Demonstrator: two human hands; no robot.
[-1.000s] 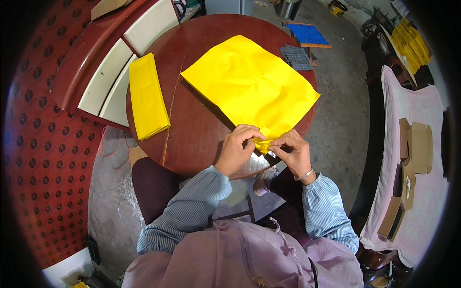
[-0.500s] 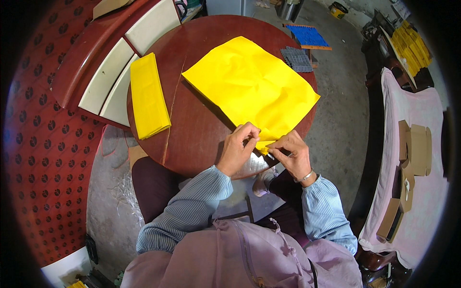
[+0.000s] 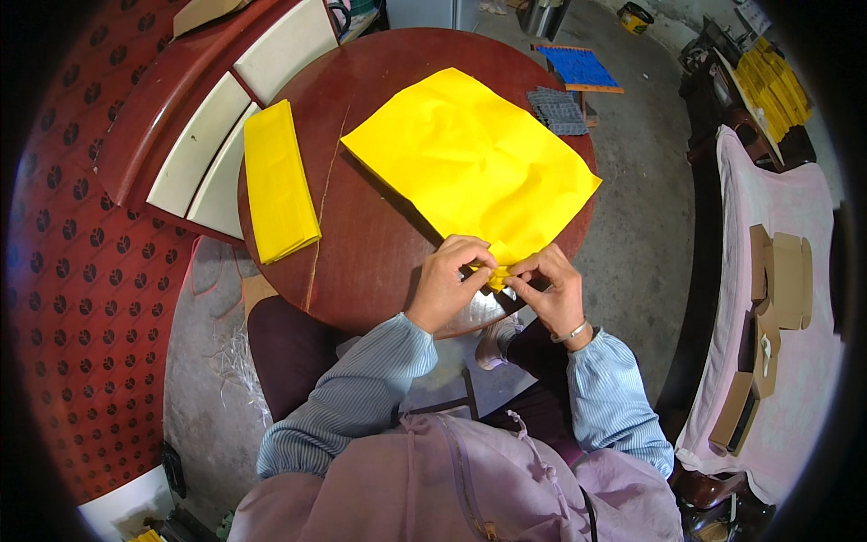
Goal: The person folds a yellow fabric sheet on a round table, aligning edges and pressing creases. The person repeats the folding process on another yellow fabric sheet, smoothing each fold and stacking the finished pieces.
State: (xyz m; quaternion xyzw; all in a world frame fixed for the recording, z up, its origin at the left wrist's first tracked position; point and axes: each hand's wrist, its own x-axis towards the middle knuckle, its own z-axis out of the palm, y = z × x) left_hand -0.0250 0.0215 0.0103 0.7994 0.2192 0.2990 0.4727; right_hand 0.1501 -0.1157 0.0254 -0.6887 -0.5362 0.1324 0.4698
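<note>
A large yellow cloth-like sheet (image 3: 470, 154) lies creased and slightly raised on the round red-brown table (image 3: 352, 253). Its near end is gathered into a small bunch close to the table's front edge. My left hand (image 3: 442, 285) is closed on the left of this bunch, thumb and forefinger pinched together. From the right, my right hand (image 3: 554, 294) pinches the other side, its fingertips a short way from the left ones. Whether something small is tucked in the bunch is hidden by the fingers. A folded yellow stack (image 3: 282, 185) rests at the table's left edge.
A grey textured piece (image 3: 556, 111) lies at the table's far right rim. Beyond it stands a low stool with a blue top (image 3: 582, 69). Opened cardboard boxes (image 3: 778, 289) sit on a pink-covered bench (image 3: 731, 217) at right. Cream-panelled red furniture (image 3: 200, 144) borders the left.
My left thumb has moved right, down onto the bunch, closing the gap toward my right fingers. A small white bit seen by the right fingertips is now out of sight.
</note>
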